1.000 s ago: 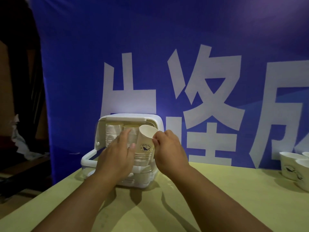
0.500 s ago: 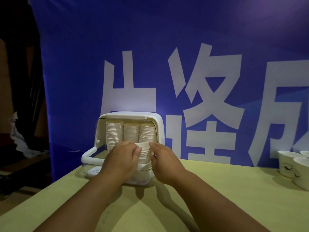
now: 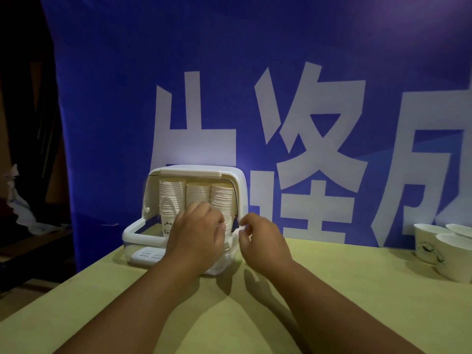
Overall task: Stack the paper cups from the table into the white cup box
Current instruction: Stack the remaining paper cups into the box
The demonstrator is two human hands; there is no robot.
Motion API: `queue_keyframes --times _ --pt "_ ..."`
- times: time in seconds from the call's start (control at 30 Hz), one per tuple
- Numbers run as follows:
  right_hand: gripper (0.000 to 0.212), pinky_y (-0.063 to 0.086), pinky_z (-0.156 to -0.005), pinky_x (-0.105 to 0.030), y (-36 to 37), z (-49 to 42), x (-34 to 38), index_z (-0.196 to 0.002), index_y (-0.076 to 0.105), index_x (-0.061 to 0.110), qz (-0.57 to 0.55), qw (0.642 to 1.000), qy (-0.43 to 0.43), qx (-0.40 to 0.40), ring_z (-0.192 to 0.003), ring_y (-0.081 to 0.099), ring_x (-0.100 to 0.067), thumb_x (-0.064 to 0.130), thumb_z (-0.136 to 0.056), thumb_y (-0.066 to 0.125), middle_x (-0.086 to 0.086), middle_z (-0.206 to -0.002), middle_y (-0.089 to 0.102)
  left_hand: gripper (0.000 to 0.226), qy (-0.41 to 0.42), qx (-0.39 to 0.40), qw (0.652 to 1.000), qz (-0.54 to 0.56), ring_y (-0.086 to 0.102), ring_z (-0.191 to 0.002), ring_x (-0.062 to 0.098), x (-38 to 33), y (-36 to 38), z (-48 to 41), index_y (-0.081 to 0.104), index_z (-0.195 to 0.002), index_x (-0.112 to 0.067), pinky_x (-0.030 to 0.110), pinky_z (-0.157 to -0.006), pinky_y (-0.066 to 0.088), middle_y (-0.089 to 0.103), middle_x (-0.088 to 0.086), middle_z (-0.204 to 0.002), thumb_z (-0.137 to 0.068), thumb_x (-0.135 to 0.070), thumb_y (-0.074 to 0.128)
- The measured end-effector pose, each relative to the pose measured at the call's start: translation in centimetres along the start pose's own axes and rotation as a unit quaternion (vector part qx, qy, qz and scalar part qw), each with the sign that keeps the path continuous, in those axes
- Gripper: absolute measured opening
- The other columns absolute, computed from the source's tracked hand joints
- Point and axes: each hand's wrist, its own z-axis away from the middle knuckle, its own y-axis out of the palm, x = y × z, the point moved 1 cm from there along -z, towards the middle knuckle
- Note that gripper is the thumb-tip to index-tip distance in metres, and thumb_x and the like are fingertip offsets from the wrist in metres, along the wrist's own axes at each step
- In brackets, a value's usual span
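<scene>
**Handling light, crushable paper with a soft touch**

We judge the cups (image 3: 430, 242) to be light and thin-walled. The rolled rim looks fairly stiff and the wall soft, so a hard squeeze would likely dent them, though they should not be slippery. We would take each cup round the upper wall, just under the rim, with a light pinch. Lowered straight, it should nest without buckling. Nested cups may cling, so a stack could lift as 1 piece.

Counted, we see 1 white box (image 3: 190, 171) standing open at the far left of the tabletop (image 3: 370, 272). It holds 3 stacks (image 3: 172, 195) side by side. 3 loose cups stand at the right edge of the tabletop, well apart from the box. The frame cuts them off, so more may sit out of sight.

We also count 2 hands. The left hand (image 3: 196, 236) is at the open front of the box, over the lower part of the middle stack, with its fingers (image 3: 204, 209) curled. Its back faces us, so we cannot tell whether it grips a cup. The right hand (image 3: 265, 241) hovers just beside the box's right wall. Its fingers are loosely curled and hold nothing.
</scene>
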Motion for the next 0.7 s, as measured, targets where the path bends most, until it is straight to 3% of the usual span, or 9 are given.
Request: queue_keyframes --times 0.07,0.2,0.33,0.4,0.5,0.7 --pt "0.013 0.055 -0.08 -0.022 -1.1 0.2 -0.5 -0.108 0.062 0.029 0.002 0.999 0.017 -0.035 -0.081 0.061 -0.009 0.032 -0.096 0.062 0.008 -0.099 0.066 0.012 0.015 0.002 1.0 -0.013 0.053 -0.093 0.013 -1.6 -0.2 -0.1 0.069 -0.1 -0.026 0.031 -0.083 0.05 0.063 -0.008 -0.099 -0.09 -0.033 0.065" --pt "0.005 0.058 -0.074 -0.024 -3.9 0.7 -1.9 -0.098 0.061 0.03 0.006 0.997 0.05 -0.06 -0.074 0.061 -0.009 0.032 -0.094 0.063 0.011 -0.087 0.064 0.01 0.033 -0.033 0.999 0.02 0.055 -0.087 0.014 -5.6 -1.3 -0.7 0.066 -0.092 -0.025 0.028 -0.078 0.047 0.062 -0.008 -0.091 -0.084 -0.031 0.069" --pt "0.003 0.057 -0.071 -0.022 -8.0 2.1 -4.8 -0.097 0.062 0.029 0.062 0.994 0.068 -0.059 -0.072 0.061 -0.009 0.029 -0.095 0.062 0.01 -0.085 0.064 0.011 0.026 0.098 0.992 0.078 0.053 -0.073 0.01 -10.5 -0.3 -0.4 0.055 -0.089 -0.032 0.015 -0.065 0.037 0.056 -0.015 -0.084 -0.093 -0.038 0.063" --pt "0.004 0.054 -0.069 -0.02 -10.4 3.2 -6.9 -0.099 0.062 0.029 0.096 0.99 0.085 -0.059 -0.073 0.06 -0.008 0.029 -0.095 0.062 0.01 -0.087 0.064 0.011 0.011 0.143 0.984 0.108 0.055 -0.073 0.009 -13.2 0.8 -0.2 0.056 -0.089 -0.031 0.016 -0.068 0.044 0.059 -0.014 -0.083 -0.094 -0.038 0.064" --pt "0.005 0.055 -0.07 -0.022 -13.8 5.1 -10.2 -0.099 0.063 0.028 0.133 0.983 0.11 -0.056 -0.074 0.06 -0.007 0.029 -0.095 0.062 0.011 -0.086 0.064 0.011 0.009 0.17 0.977 0.13 0.058 -0.072 0.011 -17.6 2.4 -0.5 0.059 -0.084 -0.03 0.028 -0.071 0.058 0.061 -0.011 -0.078 -0.093 -0.035 0.063" --pt "0.005 0.056 -0.073 -0.022 -19.9 8.2 -16.2 -0.099 0.063 0.029 0.167 0.971 0.148 -0.083 -0.076 0.06 -0.007 0.03 -0.094 0.064 0.013 -0.085 0.064 0.009 0.025 0.209 0.963 0.169 0.06 -0.072 0.012 -26.2 4.8 -0.4 0.061 -0.087 -0.028 0.03 -0.072 0.06 0.06 -0.008 -0.079 -0.095 -0.033 0.063"
